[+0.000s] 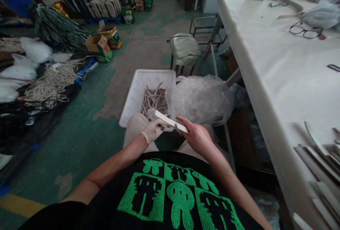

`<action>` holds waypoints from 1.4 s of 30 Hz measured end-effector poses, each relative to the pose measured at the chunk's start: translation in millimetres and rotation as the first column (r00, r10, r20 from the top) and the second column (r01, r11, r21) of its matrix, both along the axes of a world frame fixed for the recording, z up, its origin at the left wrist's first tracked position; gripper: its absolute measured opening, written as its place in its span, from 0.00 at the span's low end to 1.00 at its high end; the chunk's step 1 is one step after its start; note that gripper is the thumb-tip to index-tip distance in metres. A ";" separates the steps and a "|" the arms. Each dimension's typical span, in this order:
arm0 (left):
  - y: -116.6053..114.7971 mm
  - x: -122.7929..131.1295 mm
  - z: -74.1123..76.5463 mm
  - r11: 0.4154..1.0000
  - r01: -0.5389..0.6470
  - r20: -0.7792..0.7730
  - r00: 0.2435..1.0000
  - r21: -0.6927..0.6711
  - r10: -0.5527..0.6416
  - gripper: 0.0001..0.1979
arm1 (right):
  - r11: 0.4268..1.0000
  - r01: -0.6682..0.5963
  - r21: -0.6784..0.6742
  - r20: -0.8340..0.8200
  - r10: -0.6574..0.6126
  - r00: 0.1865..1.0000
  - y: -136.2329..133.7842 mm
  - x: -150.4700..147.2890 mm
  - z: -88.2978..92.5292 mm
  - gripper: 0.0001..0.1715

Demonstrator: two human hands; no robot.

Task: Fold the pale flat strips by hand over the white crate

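Observation:
Over my lap I hold a flat off-white strip (171,121), tilted so that its far end points up and left. My right hand (198,136) is bare and closed around the near end of the strip, with a finger along its edge. My left hand (154,130) wears a thin whitish glove; its fingers are bent in against the underside of the strip, partly hidden by it. Just beyond my knees a white plastic bin (135,97) contains a tangle of beige strips (154,99). A clear plastic bag (200,99) bulges over the bin's right side.
To my right, a long white table (278,70) bears eyeglasses (305,31) and several pale strips (318,173). A stool with a padded greenish cover (185,49) stands past the bin. Rope bundles (50,84) and cardboard boxes (99,47) lie on the left.

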State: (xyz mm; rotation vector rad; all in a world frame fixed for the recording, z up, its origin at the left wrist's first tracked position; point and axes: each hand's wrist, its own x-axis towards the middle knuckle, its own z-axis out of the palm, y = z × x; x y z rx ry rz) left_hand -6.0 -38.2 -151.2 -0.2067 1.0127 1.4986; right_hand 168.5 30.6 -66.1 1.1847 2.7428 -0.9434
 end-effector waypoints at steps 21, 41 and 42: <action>-1.8 7.1 -10.0 1.000 0.030 0.018 0.999 0.004 -0.030 0.07 | 0.999 0.019 -0.039 -0.039 -0.021 0.999 5.4 6.8 -12.8 0.30; 0.5 7.1 3.0 0.989 0.147 0.035 0.989 0.009 -0.147 0.02 | 0.864 -0.071 -0.499 -0.413 -0.165 0.896 5.3 9.9 -23.6 0.17; -0.5 -1.1 4.5 0.990 0.138 0.042 0.990 0.003 -0.137 0.02 | 0.838 -0.100 -0.536 -0.456 -0.188 0.870 5.5 17.0 -22.8 0.18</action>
